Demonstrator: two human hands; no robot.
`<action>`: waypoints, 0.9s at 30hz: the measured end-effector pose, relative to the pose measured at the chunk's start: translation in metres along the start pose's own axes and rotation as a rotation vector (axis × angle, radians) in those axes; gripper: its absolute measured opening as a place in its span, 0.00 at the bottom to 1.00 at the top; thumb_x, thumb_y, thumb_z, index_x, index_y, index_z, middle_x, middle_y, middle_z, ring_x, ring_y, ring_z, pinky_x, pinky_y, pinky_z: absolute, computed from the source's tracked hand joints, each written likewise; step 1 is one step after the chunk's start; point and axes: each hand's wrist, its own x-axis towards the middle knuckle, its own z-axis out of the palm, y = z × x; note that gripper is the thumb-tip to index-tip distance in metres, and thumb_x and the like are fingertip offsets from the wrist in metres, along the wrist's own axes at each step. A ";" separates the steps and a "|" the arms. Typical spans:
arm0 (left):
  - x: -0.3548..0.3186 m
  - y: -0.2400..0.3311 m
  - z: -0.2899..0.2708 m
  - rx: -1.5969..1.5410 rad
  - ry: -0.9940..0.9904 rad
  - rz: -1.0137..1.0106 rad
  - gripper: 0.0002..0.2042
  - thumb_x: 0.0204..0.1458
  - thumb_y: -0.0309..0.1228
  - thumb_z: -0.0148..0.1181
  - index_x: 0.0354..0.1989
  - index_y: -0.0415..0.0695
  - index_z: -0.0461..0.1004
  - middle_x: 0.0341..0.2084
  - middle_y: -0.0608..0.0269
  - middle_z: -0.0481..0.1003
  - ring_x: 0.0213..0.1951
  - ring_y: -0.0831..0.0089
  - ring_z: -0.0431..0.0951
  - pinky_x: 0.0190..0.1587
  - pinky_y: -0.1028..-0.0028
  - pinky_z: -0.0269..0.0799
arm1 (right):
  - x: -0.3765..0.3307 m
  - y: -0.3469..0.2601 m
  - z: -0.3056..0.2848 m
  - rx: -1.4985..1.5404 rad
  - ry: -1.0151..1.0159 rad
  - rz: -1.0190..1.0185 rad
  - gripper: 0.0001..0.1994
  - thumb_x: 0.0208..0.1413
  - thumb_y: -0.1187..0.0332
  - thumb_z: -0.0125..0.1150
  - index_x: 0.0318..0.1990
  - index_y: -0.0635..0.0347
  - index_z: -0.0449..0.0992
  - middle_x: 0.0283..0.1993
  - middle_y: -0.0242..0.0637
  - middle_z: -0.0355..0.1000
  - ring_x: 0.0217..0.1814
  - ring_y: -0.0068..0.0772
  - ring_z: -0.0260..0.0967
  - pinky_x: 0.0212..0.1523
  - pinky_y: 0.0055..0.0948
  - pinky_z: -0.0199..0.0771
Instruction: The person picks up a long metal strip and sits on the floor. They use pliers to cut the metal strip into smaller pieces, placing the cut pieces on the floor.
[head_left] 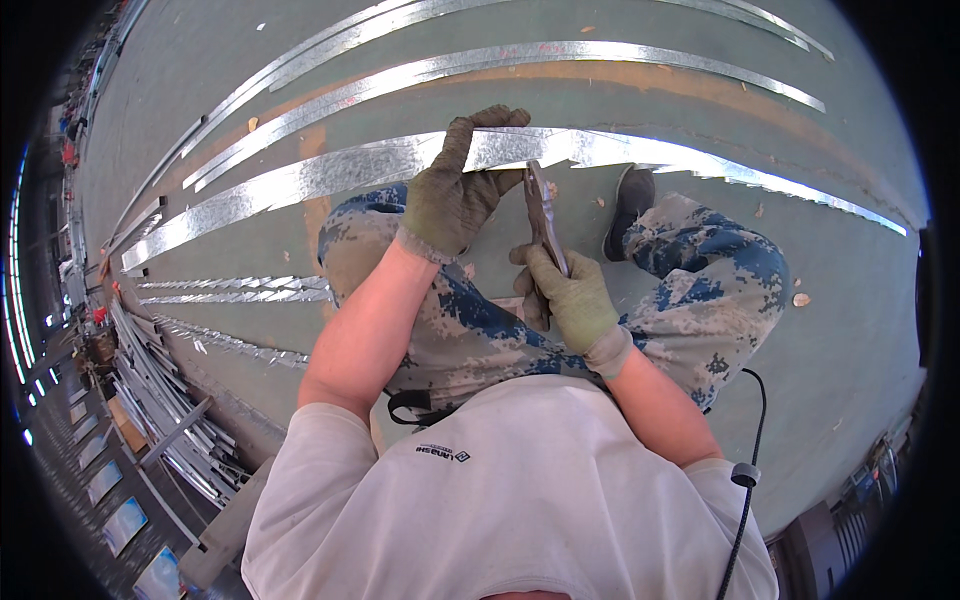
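Note:
A long, shiny galvanized metal strip stretches across in front of me, its near edge cut into jagged teeth on the right. My left hand, in a greenish-brown work glove, grips this strip near its middle, fingers over the far edge and thumb at the near one. My right hand, gloved alike, is closed round the handles of metal pliers. Their jaws point away from me and meet the strip's near edge, just right of my left thumb. Whether the jaws are clamped on the metal I cannot tell.
More metal strips lie on the green floor beyond. Toothed strips lie at left, near a pile of long metal pieces. My legs in camouflage trousers are bent either side. A black cable hangs at right.

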 end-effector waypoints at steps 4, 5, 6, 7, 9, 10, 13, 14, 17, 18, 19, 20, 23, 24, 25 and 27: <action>-0.001 0.002 0.012 -0.008 0.029 0.007 0.23 0.70 0.44 0.46 0.60 0.36 0.68 0.60 0.50 0.71 0.60 0.60 0.73 0.64 0.58 0.72 | 0.000 -0.005 -0.009 -0.027 -0.100 -0.004 0.17 0.70 0.57 0.55 0.52 0.63 0.77 0.30 0.32 0.74 0.20 0.19 0.67 0.17 0.22 0.63; -0.001 0.003 0.013 -0.017 0.029 0.006 0.23 0.70 0.44 0.46 0.60 0.36 0.68 0.60 0.50 0.71 0.61 0.60 0.73 0.64 0.58 0.72 | 0.001 -0.005 -0.012 0.008 -0.134 -0.002 0.17 0.70 0.57 0.54 0.53 0.63 0.76 0.31 0.33 0.75 0.20 0.19 0.68 0.17 0.22 0.63; -0.001 0.003 0.013 -0.027 0.030 0.006 0.23 0.70 0.44 0.46 0.61 0.36 0.68 0.60 0.49 0.71 0.61 0.60 0.73 0.64 0.57 0.71 | 0.002 -0.005 -0.015 0.042 -0.169 0.001 0.18 0.71 0.57 0.53 0.53 0.64 0.76 0.31 0.33 0.75 0.21 0.20 0.68 0.17 0.22 0.63; 0.000 0.004 0.013 -0.036 0.029 0.001 0.23 0.70 0.45 0.46 0.61 0.36 0.68 0.60 0.49 0.71 0.61 0.59 0.72 0.65 0.57 0.71 | 0.004 -0.004 -0.016 0.080 -0.200 0.003 0.18 0.71 0.58 0.52 0.54 0.65 0.76 0.31 0.34 0.75 0.21 0.20 0.68 0.18 0.23 0.63; 0.001 0.005 0.016 -0.035 0.052 0.004 0.23 0.70 0.44 0.46 0.62 0.36 0.67 0.60 0.48 0.70 0.62 0.59 0.72 0.65 0.56 0.70 | 0.004 -0.007 -0.016 0.177 -0.250 0.035 0.18 0.72 0.58 0.51 0.53 0.65 0.76 0.31 0.34 0.75 0.22 0.21 0.69 0.18 0.23 0.64; 0.001 0.005 0.017 -0.037 0.065 0.007 0.23 0.70 0.44 0.46 0.62 0.36 0.67 0.60 0.48 0.70 0.62 0.59 0.71 0.65 0.56 0.70 | 0.004 -0.008 -0.017 0.223 -0.274 0.052 0.18 0.72 0.58 0.50 0.53 0.65 0.76 0.31 0.34 0.75 0.22 0.21 0.69 0.18 0.23 0.64; 0.004 0.007 0.018 -0.043 0.098 0.005 0.24 0.70 0.44 0.45 0.63 0.37 0.67 0.61 0.48 0.70 0.63 0.58 0.71 0.65 0.55 0.70 | 0.010 -0.006 -0.020 0.388 -0.404 0.040 0.19 0.72 0.57 0.49 0.52 0.65 0.76 0.31 0.34 0.76 0.21 0.24 0.69 0.17 0.24 0.65; 0.005 0.006 0.017 -0.050 0.092 0.001 0.24 0.70 0.44 0.45 0.63 0.37 0.67 0.61 0.48 0.70 0.63 0.58 0.71 0.65 0.54 0.70 | 0.011 -0.007 -0.022 0.448 -0.447 0.061 0.19 0.72 0.56 0.49 0.52 0.65 0.76 0.30 0.34 0.76 0.22 0.24 0.69 0.18 0.24 0.65; 0.007 0.007 0.016 -0.071 0.080 -0.002 0.24 0.70 0.45 0.45 0.63 0.38 0.67 0.62 0.47 0.69 0.64 0.58 0.70 0.66 0.53 0.70 | 0.011 -0.007 -0.025 0.585 -0.540 0.117 0.20 0.72 0.55 0.48 0.51 0.65 0.75 0.29 0.35 0.75 0.20 0.26 0.68 0.17 0.25 0.66; 0.007 0.007 0.017 -0.078 0.078 0.002 0.24 0.70 0.44 0.45 0.63 0.38 0.67 0.62 0.47 0.69 0.64 0.57 0.70 0.66 0.53 0.70 | 0.010 -0.007 -0.025 0.599 -0.546 0.130 0.21 0.72 0.54 0.47 0.52 0.65 0.75 0.28 0.35 0.75 0.18 0.26 0.67 0.16 0.26 0.65; 0.008 0.007 0.018 -0.089 0.076 0.008 0.23 0.70 0.44 0.45 0.63 0.38 0.67 0.62 0.47 0.69 0.64 0.57 0.70 0.66 0.53 0.70 | 0.010 -0.007 -0.026 0.610 -0.552 0.145 0.22 0.72 0.54 0.46 0.52 0.66 0.75 0.28 0.36 0.75 0.16 0.25 0.66 0.15 0.27 0.65; 0.009 0.008 0.018 -0.101 0.080 0.012 0.23 0.70 0.44 0.45 0.63 0.37 0.67 0.63 0.46 0.68 0.65 0.57 0.69 0.64 0.54 0.73 | 0.009 -0.006 -0.026 0.661 -0.567 0.177 0.22 0.72 0.53 0.46 0.51 0.65 0.75 0.27 0.35 0.74 0.15 0.25 0.65 0.14 0.27 0.64; 0.011 0.010 0.019 -0.116 0.064 0.027 0.23 0.70 0.42 0.46 0.64 0.36 0.65 0.65 0.43 0.66 0.67 0.56 0.68 0.60 0.57 0.77 | 0.007 -0.004 -0.025 0.775 -0.615 0.218 0.23 0.70 0.50 0.48 0.49 0.64 0.75 0.25 0.34 0.73 0.14 0.25 0.64 0.13 0.28 0.63; 0.013 0.010 0.019 -0.109 0.044 0.030 0.23 0.70 0.42 0.46 0.64 0.36 0.65 0.65 0.44 0.66 0.67 0.56 0.68 0.60 0.57 0.78 | 0.008 -0.002 -0.023 0.789 -0.629 0.196 0.23 0.70 0.49 0.49 0.48 0.63 0.75 0.25 0.34 0.73 0.14 0.25 0.64 0.12 0.28 0.63; 0.014 0.011 0.021 -0.103 0.019 0.045 0.23 0.70 0.42 0.45 0.64 0.36 0.65 0.65 0.44 0.66 0.66 0.56 0.68 0.60 0.57 0.78 | 0.009 -0.003 -0.023 0.792 -0.651 0.174 0.23 0.69 0.48 0.49 0.48 0.63 0.75 0.25 0.34 0.72 0.14 0.25 0.64 0.12 0.28 0.62; 0.014 0.011 0.021 -0.069 0.051 0.028 0.23 0.70 0.42 0.45 0.64 0.36 0.66 0.64 0.44 0.67 0.66 0.57 0.69 0.60 0.57 0.78 | 0.011 0.001 -0.025 0.782 -0.653 0.172 0.24 0.69 0.48 0.49 0.49 0.64 0.75 0.25 0.34 0.72 0.13 0.26 0.64 0.11 0.28 0.62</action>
